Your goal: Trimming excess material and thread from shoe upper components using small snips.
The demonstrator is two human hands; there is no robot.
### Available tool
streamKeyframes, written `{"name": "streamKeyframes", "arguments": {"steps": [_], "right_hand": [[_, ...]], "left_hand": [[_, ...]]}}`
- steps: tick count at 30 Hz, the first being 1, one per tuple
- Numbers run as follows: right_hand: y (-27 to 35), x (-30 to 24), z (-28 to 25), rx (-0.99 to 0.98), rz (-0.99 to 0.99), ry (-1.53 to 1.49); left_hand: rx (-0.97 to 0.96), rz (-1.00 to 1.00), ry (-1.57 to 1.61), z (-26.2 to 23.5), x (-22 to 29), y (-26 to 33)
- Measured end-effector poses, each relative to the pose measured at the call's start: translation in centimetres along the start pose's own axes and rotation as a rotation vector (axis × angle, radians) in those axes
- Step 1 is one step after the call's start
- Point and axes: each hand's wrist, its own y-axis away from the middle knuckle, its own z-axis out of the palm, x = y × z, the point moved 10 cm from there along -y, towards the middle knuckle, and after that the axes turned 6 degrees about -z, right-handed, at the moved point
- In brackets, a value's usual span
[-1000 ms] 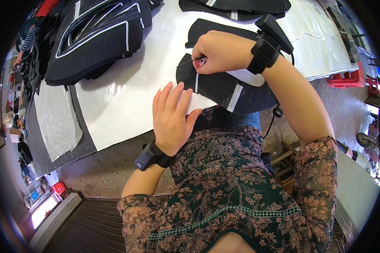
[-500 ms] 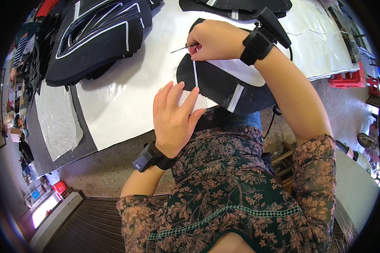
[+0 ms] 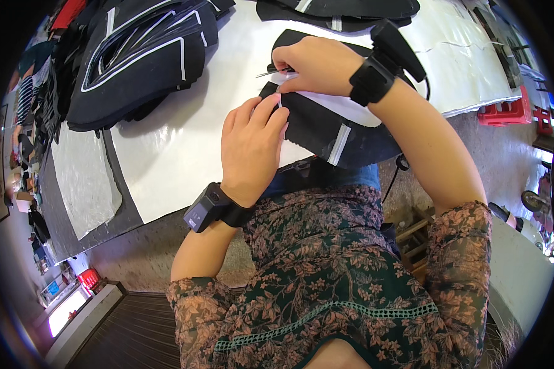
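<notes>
A black, curved fabric piece [image 3: 317,123] lies on the white-covered table near its front edge. A narrow white strip [image 3: 281,103] runs across its left end, mostly hidden by my fingers; a wider white band [image 3: 340,145] crosses it further right. My left hand [image 3: 251,146] rests over the piece's left end, fingers extended and slightly bent, fingertips on the strip. Just beyond, my right hand [image 3: 320,64] grips a thin pointed metal tool [image 3: 265,74] whose tip points left; its handle is mostly hidden. A fingertip of my right hand reaches the strip's far end.
A stack of black pieces with white lines [image 3: 135,86] stands at the far left. More black pieces [image 3: 357,9] lie along the far side. The white table covering [image 3: 166,178] ends close to my body. Clear plastic [image 3: 86,184] covers the left end; a red stool [image 3: 505,114] stands right.
My left hand has slid away from me along the white strip, its fingers drawn closer together. My right hand has shifted slightly, the tool still in it. The strip is now mostly covered.
</notes>
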Motion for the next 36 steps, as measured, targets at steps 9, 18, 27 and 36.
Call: {"name": "streamKeyframes", "arguments": {"steps": [9,18,27,36], "right_hand": [[9.0,-0.8,-5.0,0.238,-0.098,0.077],[13.8,-2.7,-1.1,0.249,0.025,0.064],[13.8,-2.9,-0.4,0.278,0.030,0.011],[13.3,-3.1,-0.3,0.126,0.097,0.112]], "left_hand": [[-0.047,-0.002,-0.028,-0.1,0.0,-0.2],[-0.102,-0.018,-0.033,0.2,0.1,-0.8],[-0.076,-0.001,-0.054,-0.2,0.3,-0.8],[-0.114,-0.040,-0.020,0.0,0.2,-1.1]]}}
